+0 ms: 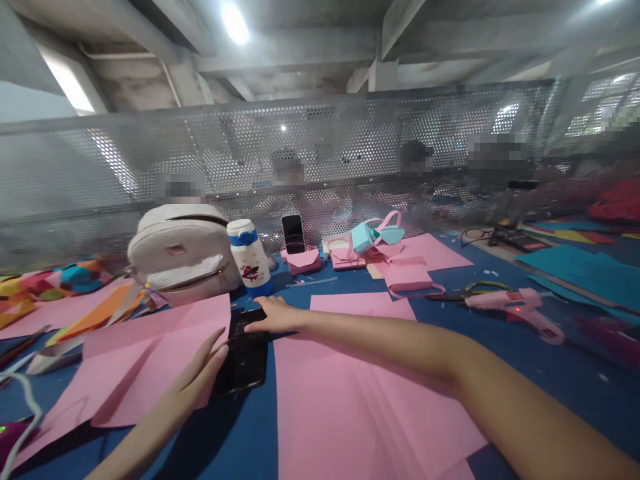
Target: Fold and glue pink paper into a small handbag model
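A black phone (243, 363) lies on the blue tabletop between two areas of pink paper. My left hand (204, 363) is at its left side, fingers stretched forward over the edge of the folded pink sheet (135, 360). From the right, my right hand (276, 316) reaches across to the phone's far end, thumb and fingers apart, fingertips at its top. Whether it presses on the phone I cannot tell. Under my right forearm lie large pink sheets (325, 400). A white and blue bottle (249, 260) stands just beyond my right hand.
A white backpack (185, 250) stands at the back left. Small pink paper bags (303, 261) and another phone (293, 233) are by the perforated metal screen (320, 133). At right are a pink glue gun (520, 310), scissors (480, 290) and blue sheets (580, 267).
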